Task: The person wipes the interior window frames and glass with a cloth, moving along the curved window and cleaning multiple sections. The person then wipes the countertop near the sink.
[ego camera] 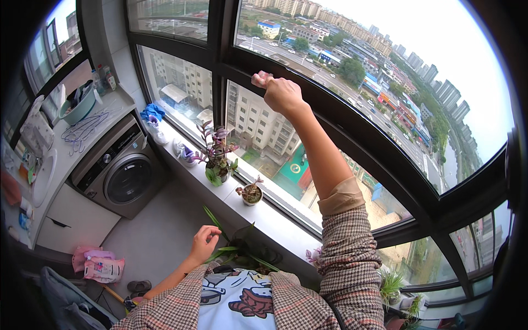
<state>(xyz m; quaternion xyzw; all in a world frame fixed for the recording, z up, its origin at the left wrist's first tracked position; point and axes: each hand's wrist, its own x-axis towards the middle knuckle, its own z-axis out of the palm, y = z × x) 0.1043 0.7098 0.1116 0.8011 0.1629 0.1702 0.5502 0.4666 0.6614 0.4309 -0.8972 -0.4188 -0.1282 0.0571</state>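
My right hand (pixel 284 95) is stretched out to the dark window frame (pixel 326 117), gripping a crumpled pink-and-white cloth (pixel 261 79) against its horizontal bar. Part of the cloth is hidden inside the fist. Low in front of my body, my left hand (pixel 205 243) hangs free with loosely bent fingers and holds nothing. Long green plant leaves (pixel 216 222) rise close beside it. Below the window runs a white sill (pixel 288 233). On it stand a purple-leaved potted plant (pixel 218 154) and a small potted succulent (pixel 251 193).
White-and-purple shoes (pixel 183 152) and a blue cloth (pixel 152 111) sit farther left along the sill. A front-loading washing machine (pixel 123 169) stands under the counter (pixel 117 99), which bears a basin (pixel 77 107) and wire hangers (pixel 84 132). Pink bags (pixel 103 268) lie on the floor.
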